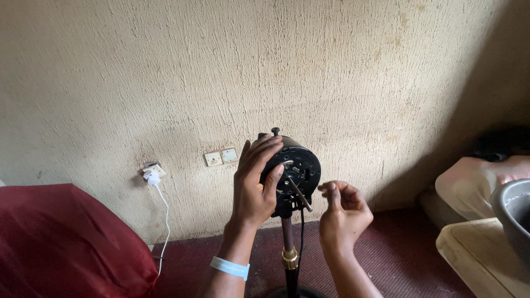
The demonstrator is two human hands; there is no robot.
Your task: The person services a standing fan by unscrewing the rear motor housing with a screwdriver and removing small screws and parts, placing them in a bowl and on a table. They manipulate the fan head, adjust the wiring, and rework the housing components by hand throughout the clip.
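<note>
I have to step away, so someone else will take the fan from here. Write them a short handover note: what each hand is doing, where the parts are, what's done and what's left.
Left hand: wrapped around the black fan motor housing, steadying it on its stand pole.
Right hand: beside the motor, apart from it, fingertips pinched together; whether they hold a small part is too small to tell.
Done: blades and guards are off; the bare motor shaft sticks out towards the camera.
Left: guards and blades are not in view, so refitting has not begun. The black cord hangs down by the pole.
</note>
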